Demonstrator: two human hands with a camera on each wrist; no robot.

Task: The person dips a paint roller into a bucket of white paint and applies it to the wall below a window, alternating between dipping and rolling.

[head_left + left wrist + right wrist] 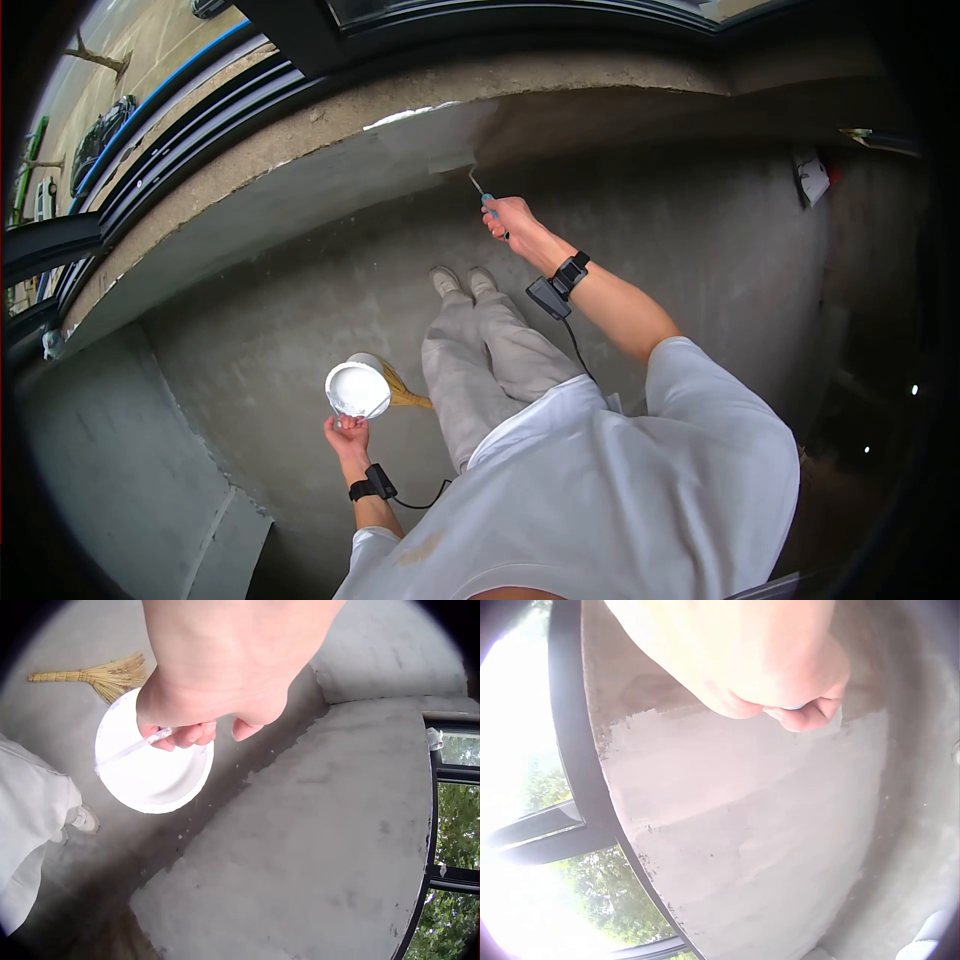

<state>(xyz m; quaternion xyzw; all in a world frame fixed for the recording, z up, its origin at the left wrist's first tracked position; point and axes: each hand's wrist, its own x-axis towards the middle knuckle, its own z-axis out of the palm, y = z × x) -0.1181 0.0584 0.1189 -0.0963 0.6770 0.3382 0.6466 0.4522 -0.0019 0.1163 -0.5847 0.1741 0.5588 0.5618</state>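
Note:
My left hand [348, 437] grips the wire handle [124, 752] of a white bucket [372, 362], its fingers curled round it. White paint fills the inside of the bucket. My right hand [512, 222] holds a paint roller [487, 200] by its blue handle, and the roller's bent metal frame reaches to the low wall [300, 200] under the window. Pale coating covers the wall on one side of the roller; darker bare wall shows on the other. In the right wrist view, the hand [802, 712] hides nearly all of the roller.
A straw broom [112, 679] lies on the floor behind the bucket. Above the low wall runs a rough ledge [300, 130] with a dark window frame [574, 735]. A white bag-like thing [812, 178] is at the far right. My shoes [445, 280] stand near the wall's foot.

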